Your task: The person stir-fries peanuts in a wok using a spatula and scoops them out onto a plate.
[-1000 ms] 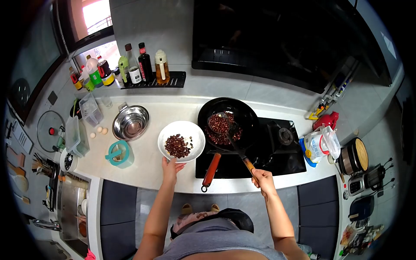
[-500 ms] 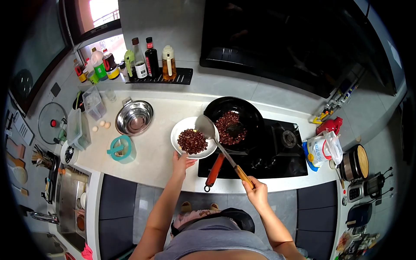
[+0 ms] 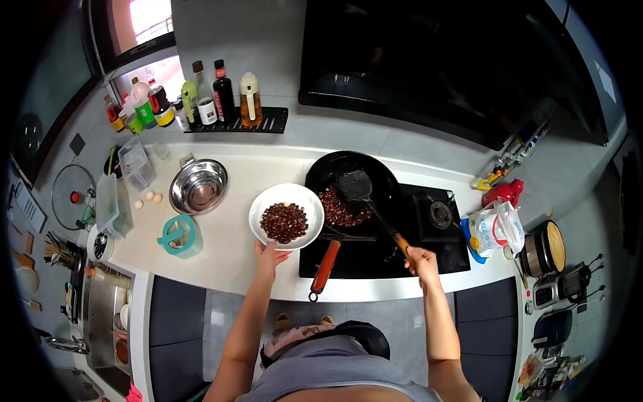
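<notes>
My left hand grips the near rim of a white bowl, just left of the wok. Dark red-brown pieces that look like beans or peanuts lie in the bowl. My right hand is closed around the wooden handle of a wok spatula, whose blade is inside the black wok. More of the same pieces cover the wok's bottom. The wok's red handle points toward me, with neither hand on it.
The wok sits on a black gas stove. Left of the bowl stand a metal basin and a teal-lidded jug. Bottles line a black wall shelf. A white bag stands right of the stove.
The spatula blade has swung from over the bowl to inside the wok, and my right hand has moved right and up. My left hand still holds the bowl, slightly further left in view.
</notes>
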Tool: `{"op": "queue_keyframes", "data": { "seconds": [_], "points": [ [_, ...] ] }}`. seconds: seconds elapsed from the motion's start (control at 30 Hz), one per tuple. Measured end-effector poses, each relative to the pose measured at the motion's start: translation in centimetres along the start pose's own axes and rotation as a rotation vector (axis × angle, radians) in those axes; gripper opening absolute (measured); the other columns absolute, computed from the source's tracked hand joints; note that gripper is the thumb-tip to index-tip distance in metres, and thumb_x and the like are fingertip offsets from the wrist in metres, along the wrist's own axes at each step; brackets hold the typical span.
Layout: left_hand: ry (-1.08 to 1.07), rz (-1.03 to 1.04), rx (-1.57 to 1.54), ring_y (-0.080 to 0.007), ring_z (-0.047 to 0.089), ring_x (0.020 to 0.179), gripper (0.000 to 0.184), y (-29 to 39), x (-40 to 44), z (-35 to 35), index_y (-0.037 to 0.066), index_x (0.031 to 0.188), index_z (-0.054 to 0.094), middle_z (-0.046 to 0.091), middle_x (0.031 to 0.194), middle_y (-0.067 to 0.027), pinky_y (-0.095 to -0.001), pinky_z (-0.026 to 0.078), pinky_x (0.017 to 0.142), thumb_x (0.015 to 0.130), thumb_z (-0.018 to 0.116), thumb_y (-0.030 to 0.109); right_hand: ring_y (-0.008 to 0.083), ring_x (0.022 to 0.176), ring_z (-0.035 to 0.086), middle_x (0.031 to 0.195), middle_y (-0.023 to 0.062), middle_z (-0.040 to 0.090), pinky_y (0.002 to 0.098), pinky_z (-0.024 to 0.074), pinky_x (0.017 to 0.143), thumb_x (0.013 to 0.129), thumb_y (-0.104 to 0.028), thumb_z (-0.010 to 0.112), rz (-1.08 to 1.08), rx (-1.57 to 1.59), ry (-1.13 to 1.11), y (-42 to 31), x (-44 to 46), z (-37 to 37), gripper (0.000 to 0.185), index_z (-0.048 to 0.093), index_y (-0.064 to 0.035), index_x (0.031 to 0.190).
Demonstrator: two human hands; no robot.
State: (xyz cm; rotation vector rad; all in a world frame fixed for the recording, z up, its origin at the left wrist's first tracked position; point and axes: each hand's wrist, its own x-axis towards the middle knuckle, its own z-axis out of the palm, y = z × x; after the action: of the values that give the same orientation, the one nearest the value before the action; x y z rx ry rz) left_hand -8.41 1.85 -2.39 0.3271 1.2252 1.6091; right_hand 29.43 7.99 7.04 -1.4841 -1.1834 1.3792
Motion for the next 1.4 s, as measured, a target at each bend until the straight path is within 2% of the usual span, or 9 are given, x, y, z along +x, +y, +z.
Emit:
{"op": "queue_keyframes", "data": {
  "seconds": [0.2, 0.33, 0.37, 0.47, 0.63, 0.73, 0.9, 1.07, 1.4],
  "points": [
    [0.05, 0.01, 0.004, -0.0281, 0.067, 0.072, 0.038, 0.5, -0.5, -0.4, 0.005, 0.119, 0.033, 0.059, 0.098, -0.0182, -0.03, 0.055, 0.057, 0.085, 0.047, 0.011, 0.0121, 0.05, 0.058, 0.056, 0.0073, 0.061, 0.0261, 0.0437, 0.049, 0.083, -0.021, 0.063, -0.281, -0.613, 0.29, 0.0, 6.0, -3.3, 0.024, 0.067, 0.0008, 0.091],
    [0.044, 0.034, -0.024, -0.0278, 0.067, 0.071, 0.037, 0.4, -0.2, -0.8, 0.005, 0.119, 0.033, 0.059, 0.097, -0.0182, -0.0294, 0.055, 0.056, 0.085, 0.046, 0.01, 0.0122, 0.05, 0.058, 0.061, 0.0074, 0.062, 0.0258, 0.0443, 0.05, 0.083, -0.022, 0.063, -0.201, -0.545, 0.18, 1.3, 8.3, -1.9, 0.025, 0.067, 0.0014, 0.091],
    [0.051, 0.03, -0.023, -0.0278, 0.067, 0.071, 0.037, 0.3, -0.2, -0.9, 0.005, 0.119, 0.033, 0.059, 0.097, -0.0181, -0.0293, 0.055, 0.055, 0.084, 0.046, 0.01, 0.0078, 0.046, 0.05, 0.057, 0.0028, 0.058, 0.0229, 0.037, 0.043, 0.084, -0.019, 0.062, -0.204, -0.462, 0.127, 1.6, 8.6, -1.4, 0.022, 0.067, 0.0016, 0.091],
    [0.067, 0.023, -0.022, -0.0277, 0.067, 0.071, 0.038, 0.5, -0.3, -1.0, 0.005, 0.119, 0.032, 0.059, 0.096, -0.0182, -0.029, 0.055, 0.054, 0.084, 0.046, 0.01, 0.008, 0.046, 0.05, 0.058, 0.0017, 0.058, 0.0227, 0.0368, 0.043, 0.085, -0.018, 0.062, -0.237, -0.381, 0.134, 1.8, 9.1, -1.0, 0.021, 0.067, 0.0019, 0.09],
    [0.102, 0.02, -0.005, -0.0276, 0.067, 0.069, 0.038, 0.7, -0.5, -1.0, 0.005, 0.117, 0.032, 0.06, 0.094, -0.0183, -0.029, 0.054, 0.054, 0.083, 0.047, 0.011, 0.0105, 0.047, 0.054, 0.057, 0.006, 0.06, 0.0242, 0.041, 0.045, 0.084, -0.022, 0.061, -0.289, -0.576, 0.178, -0.4, 9.7, -5.0, 0.024, 0.068, 0.001, 0.086],
    [0.091, 0.032, -0.03, -0.0276, 0.067, 0.069, 0.037, 0.7, -0.4, -1.2, 0.005, 0.116, 0.033, 0.06, 0.093, -0.0184, -0.0295, 0.054, 0.054, 0.083, 0.048, 0.011, 0.008, 0.04, 0.042, 0.053, 0.0036, 0.054, 0.0222, 0.0277, 0.037, 0.085, -0.022, 0.061, 0.051, -0.38, 0.002, -3.5, 9.0, -6.5, 0.023, 0.066, -0.0003, 0.079],
    [0.094, 0.044, -0.023, -0.0269, 0.067, 0.068, 0.036, 0.9, -0.6, -1.3, 0.004, 0.116, 0.033, 0.06, 0.093, -0.0189, -0.0288, 0.055, 0.053, 0.083, 0.047, 0.01, 0.0059, 0.037, 0.038, 0.055, 0.003, 0.055, 0.0211, 0.0252, 0.034, 0.086, -0.023, 0.061, 0.248, -0.197, -0.134, -2.0, 10.5, -5.3, 0.021, 0.065, -0.0034, 0.08],
    [0.093, 0.068, -0.015, -0.0262, 0.067, 0.068, 0.033, 1.1, -0.8, -1.4, 0.004, 0.114, 0.034, 0.06, 0.092, -0.0184, -0.0277, 0.055, 0.052, 0.084, 0.046, 0.009, 0.0054, 0.037, 0.037, 0.055, 0.0022, 0.053, 0.0186, 0.0255, 0.033, 0.087, -0.024, 0.06, 0.212, 0.003, -0.164, 1.3, 11.3, 0.4, 0.022, 0.058, -0.0048, 0.077],
    [0.114, 0.092, 0.006, -0.0257, 0.067, 0.067, 0.034, 1.8, -1.2, -1.9, 0.004, 0.115, 0.034, 0.062, 0.091, -0.0178, -0.0264, 0.055, 0.05, 0.084, 0.048, 0.01, 0.0053, 0.036, 0.039, 0.054, 0.0018, 0.054, 0.019, 0.0257, 0.034, 0.088, -0.023, 0.058, 0.153, 0.117, -0.112, 2.2, 10.6, 2.9, 0.023, 0.058, -0.0053, 0.074]
  ]
}}
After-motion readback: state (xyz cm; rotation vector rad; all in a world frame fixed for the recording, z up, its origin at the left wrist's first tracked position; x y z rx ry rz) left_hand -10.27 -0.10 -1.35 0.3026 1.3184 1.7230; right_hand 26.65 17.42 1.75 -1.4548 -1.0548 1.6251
